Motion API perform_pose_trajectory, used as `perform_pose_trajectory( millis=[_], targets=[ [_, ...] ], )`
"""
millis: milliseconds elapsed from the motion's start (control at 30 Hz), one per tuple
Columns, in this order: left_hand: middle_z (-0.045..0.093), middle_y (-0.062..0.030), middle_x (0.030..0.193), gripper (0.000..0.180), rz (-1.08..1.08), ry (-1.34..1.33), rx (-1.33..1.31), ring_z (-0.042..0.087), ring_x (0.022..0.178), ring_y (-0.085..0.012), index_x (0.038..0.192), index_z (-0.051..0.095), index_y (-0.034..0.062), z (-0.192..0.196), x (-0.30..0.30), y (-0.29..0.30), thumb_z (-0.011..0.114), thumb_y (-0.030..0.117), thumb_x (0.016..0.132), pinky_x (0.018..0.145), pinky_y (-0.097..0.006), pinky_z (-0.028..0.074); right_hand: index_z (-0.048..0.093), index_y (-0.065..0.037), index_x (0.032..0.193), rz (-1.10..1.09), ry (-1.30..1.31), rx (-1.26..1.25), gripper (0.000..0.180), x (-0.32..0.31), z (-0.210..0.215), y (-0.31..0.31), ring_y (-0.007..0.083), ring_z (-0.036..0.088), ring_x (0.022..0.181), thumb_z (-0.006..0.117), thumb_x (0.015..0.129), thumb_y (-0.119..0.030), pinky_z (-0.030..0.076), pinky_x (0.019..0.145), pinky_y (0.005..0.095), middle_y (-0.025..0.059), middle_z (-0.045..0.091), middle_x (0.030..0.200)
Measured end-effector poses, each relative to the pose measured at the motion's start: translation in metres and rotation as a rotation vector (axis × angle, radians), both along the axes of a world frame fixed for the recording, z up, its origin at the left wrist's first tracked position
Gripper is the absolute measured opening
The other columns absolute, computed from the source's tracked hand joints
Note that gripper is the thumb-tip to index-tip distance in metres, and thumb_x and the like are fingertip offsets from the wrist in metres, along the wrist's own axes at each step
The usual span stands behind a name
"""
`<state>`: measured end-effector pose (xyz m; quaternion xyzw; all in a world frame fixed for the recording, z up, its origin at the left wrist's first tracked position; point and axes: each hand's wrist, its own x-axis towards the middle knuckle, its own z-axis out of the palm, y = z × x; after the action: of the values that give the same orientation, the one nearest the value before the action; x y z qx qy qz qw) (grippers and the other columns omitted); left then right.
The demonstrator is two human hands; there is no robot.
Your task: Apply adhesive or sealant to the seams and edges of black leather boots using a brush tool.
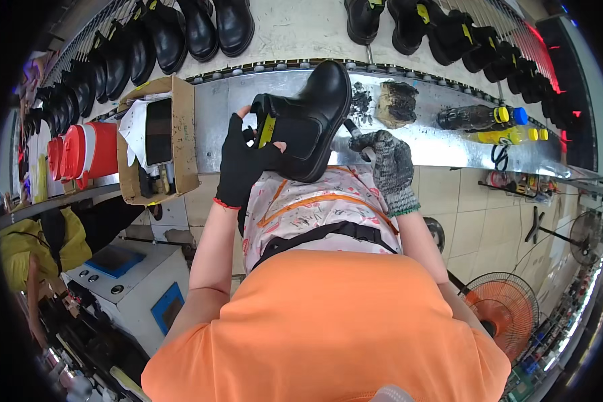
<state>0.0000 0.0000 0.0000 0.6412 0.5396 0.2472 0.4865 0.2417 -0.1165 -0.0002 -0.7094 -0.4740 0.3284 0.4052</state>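
Note:
A black ankle boot (321,100) lies tilted over the near edge of the metal bench, its toe pointing away from me. My left hand (240,161), in a black fingerless glove, is closed on the boot's shaft beside the yellow pull tab (268,129). My right hand (392,164), in a grey knit glove, grips a short dark pen-shaped tool (350,127). That tool's tip is at the edge of the boot's sole; whether it touches, I cannot tell. A blackened sponge-like pad (396,104) rests on the bench beside dark smears.
Boots line the conveyor (301,30) beyond the bench. At left stand a cardboard box (184,134) holding a phone (159,132) and a red jug (99,149). Capped bottles (472,117) lie at right. An orange fan (502,308) stands low at right.

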Motion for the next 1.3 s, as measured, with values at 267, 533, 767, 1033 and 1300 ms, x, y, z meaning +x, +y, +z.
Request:
perform_pose_trajectory(
  millis=[267, 533, 767, 1033, 1300],
  targets=[
    [0.063, -0.0053, 0.092, 0.050, -0.130, -0.350, -0.454, 0.059, 0.079, -0.0122, 0.112, 0.055, 0.0005, -0.024, 0.008, -0.013, 0.072, 0.011, 0.067, 0.070, -0.026, 0.049, 0.068, -0.006, 0.085, 0.111, -0.503, 0.166, 0.047, 0.000, -0.003, -0.018, 0.0281, 0.062, 0.070, 0.030, 0.096, -0.031, 0.048, 0.070, 0.0347, 0.0113, 0.066, 0.077],
    [0.063, -0.0036, 0.077, 0.037, -0.139, -0.403, -0.521, 0.059, 0.068, -0.0114, 0.102, 0.061, 0.0008, -0.022, 0.018, -0.017, 0.072, 0.009, 0.068, 0.061, -0.024, 0.047, 0.066, -0.004, 0.083, 0.193, -0.474, 0.081, 0.046, 0.013, -0.005, -0.039, 0.0273, 0.062, 0.073, 0.031, 0.096, -0.030, 0.048, 0.070, 0.0354, 0.0112, 0.066, 0.078],
    [0.063, -0.0063, 0.091, 0.038, -0.013, -0.694, -0.617, 0.061, 0.076, -0.0134, 0.109, 0.056, 0.0006, -0.007, 0.038, -0.023, 0.066, 0.004, 0.072, 0.066, -0.024, 0.050, 0.063, -0.007, 0.086, 0.310, -0.544, 0.116, 0.019, 0.016, 0.042, -0.059, 0.0272, 0.056, 0.072, 0.046, 0.085, -0.016, 0.042, 0.064, 0.0362, 0.0072, 0.062, 0.083],
    [0.059, -0.0105, 0.103, 0.041, 0.060, -0.912, -0.868, 0.064, 0.085, -0.0185, 0.118, 0.048, 0.0020, 0.007, 0.049, -0.018, 0.062, 0.007, 0.079, 0.075, -0.029, 0.056, 0.068, -0.010, 0.079, 0.251, -0.476, 0.199, 0.034, 0.013, 0.064, -0.066, 0.0276, 0.059, 0.068, 0.040, 0.089, -0.027, 0.044, 0.059, 0.0374, 0.0085, 0.063, 0.074],
    [0.060, -0.0152, 0.105, 0.042, 0.075, -0.917, -0.859, 0.064, 0.089, -0.0240, 0.118, 0.046, 0.0019, 0.023, 0.053, -0.014, 0.060, 0.022, 0.084, 0.075, -0.032, 0.056, 0.067, -0.008, 0.077, 0.189, -0.413, 0.319, 0.039, 0.012, 0.062, -0.067, 0.0239, 0.062, 0.067, 0.041, 0.091, -0.033, 0.047, 0.061, 0.0352, 0.0056, 0.065, 0.072]
  ],
)
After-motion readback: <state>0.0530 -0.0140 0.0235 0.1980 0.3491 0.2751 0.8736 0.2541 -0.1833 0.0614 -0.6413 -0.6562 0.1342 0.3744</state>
